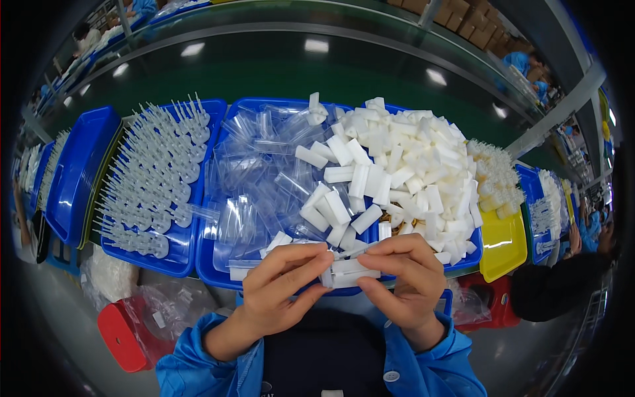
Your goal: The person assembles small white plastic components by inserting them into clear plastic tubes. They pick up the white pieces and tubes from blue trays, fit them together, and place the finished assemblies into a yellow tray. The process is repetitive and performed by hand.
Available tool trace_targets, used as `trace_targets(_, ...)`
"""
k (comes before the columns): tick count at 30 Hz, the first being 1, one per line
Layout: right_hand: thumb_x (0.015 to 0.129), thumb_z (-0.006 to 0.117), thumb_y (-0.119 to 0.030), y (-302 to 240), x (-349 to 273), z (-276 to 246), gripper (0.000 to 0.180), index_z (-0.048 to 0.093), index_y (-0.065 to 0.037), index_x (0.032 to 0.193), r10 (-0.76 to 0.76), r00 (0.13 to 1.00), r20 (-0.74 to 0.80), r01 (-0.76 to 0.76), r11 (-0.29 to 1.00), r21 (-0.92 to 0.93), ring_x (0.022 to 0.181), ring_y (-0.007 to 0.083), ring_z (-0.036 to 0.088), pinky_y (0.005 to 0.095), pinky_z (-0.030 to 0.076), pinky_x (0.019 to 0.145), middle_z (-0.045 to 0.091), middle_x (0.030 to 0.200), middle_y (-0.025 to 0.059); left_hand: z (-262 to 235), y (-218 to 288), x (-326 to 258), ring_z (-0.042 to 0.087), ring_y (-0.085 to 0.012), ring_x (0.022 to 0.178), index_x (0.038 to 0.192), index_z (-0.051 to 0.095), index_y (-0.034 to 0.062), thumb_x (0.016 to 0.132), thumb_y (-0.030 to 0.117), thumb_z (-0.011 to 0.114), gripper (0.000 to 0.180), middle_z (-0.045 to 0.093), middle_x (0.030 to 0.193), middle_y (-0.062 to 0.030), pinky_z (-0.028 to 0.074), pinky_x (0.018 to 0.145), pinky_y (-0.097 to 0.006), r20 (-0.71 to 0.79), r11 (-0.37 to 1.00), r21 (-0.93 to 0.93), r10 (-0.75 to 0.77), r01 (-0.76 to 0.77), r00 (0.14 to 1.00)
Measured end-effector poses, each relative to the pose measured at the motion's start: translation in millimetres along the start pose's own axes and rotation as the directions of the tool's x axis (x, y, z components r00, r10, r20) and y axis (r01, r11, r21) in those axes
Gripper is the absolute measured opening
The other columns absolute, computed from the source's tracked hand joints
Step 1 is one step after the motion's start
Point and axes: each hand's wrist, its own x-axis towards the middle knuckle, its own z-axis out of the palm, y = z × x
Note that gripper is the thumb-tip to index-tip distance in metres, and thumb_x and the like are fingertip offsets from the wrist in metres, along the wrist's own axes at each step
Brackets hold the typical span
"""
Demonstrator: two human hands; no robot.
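Bright overhead light, glare on the green belt (278, 73), fisheye-bent dark edges.

yellow bin (503, 248), red bin (119, 334) nr blue trays (79, 172)

grip: both hands, left hand (281, 288) and right hand (405, 278), meet on a small stack of plastic blocks (349, 271)
behind grip: bin (221, 274) with clear sleeves (258, 178) left, block pile (403, 165) right
far left: tray of pronged parts (155, 178)
right: tray (503, 248)
lower left: stool (122, 334)
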Motion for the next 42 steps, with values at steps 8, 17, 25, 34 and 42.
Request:
trace_targets(8,0.071,0.076,0.002,3,-7,6,0.026,0.072,-0.001,0.096,-0.074,0.997,-0.005,0.072,0.99,-0.125,0.077,0.0175,0.064,0.0253,0.051,0.066,0.064,0.094,0.0111,0,-4,-2,0.069,-0.0246,0.089,0.112,0.067,-0.0021,0.065,-0.011,0.076,0.048,0.059,0.117,-0.0204,0.059,0.075,-0.028,0.002,0.998,-0.043,-0.051,0.051,0.999)
trace_targets(17,0.073,0.072,-0.006,72,15,-66,0.019,0.066,-0.004,0.091,0.051,0.945,-0.324,-0.267,0.692,-0.671,0.08,0.0273,0.059,0.0358,0.047,0.069,0.06,0.087,0.0106,-3,-6,-5,0.065,-0.0251,0.097,0.109,0.064,-0.0064,0.076,-0.005,0.073,0.034,0.055,0.121,-0.0246,0.058,0.076,-0.03,-0.153,0.85,-0.503,-0.264,0.155,0.952)
trace_targets(25,0.077,0.067,-0.001,62,28,-61,0.017,0.063,-0.001,0.093,-0.058,0.975,-0.214,-0.101,0.741,-0.664,0.084,0.0277,0.057,0.0345,0.046,0.073,0.058,0.089,0.0117,-1,2,0,0.059,-0.0265,0.11,0.12,0.057,-0.009,0.075,-0.009,0.073,0.048,0.049,0.122,-0.0198,0.054,0.092,-0.036,-0.134,0.857,-0.471,-0.305,0.21,0.943)
trace_targets(34,0.086,0.062,0.002,22,1,-15,0.011,0.061,0.004,0.097,0.354,0.929,-0.106,-0.294,0.881,0.37,0.092,0.0153,0.059,0.0262,0.045,0.082,0.063,0.099,0.0131,-2,-6,-8,0.059,-0.0264,0.111,0.12,0.057,-0.009,0.074,-0.008,0.075,0.049,0.05,0.121,-0.019,0.054,0.093,-0.036,-0.043,0.861,-0.452,-0.281,0.232,0.959)
trace_targets(42,0.078,0.071,0.004,16,-4,-11,0.014,0.066,0.004,0.09,0.363,0.932,0.004,-0.324,0.827,0.459,0.09,0.0187,0.063,0.0325,0.041,0.091,0.069,0.096,0.0149,0,-4,-5,0.063,-0.0233,0.101,0.114,0.064,-0.0068,0.07,-0.002,0.08,0.047,0.06,0.112,-0.0183,0.054,0.084,-0.031,-0.084,0.929,-0.291,-0.264,0.23,0.961)
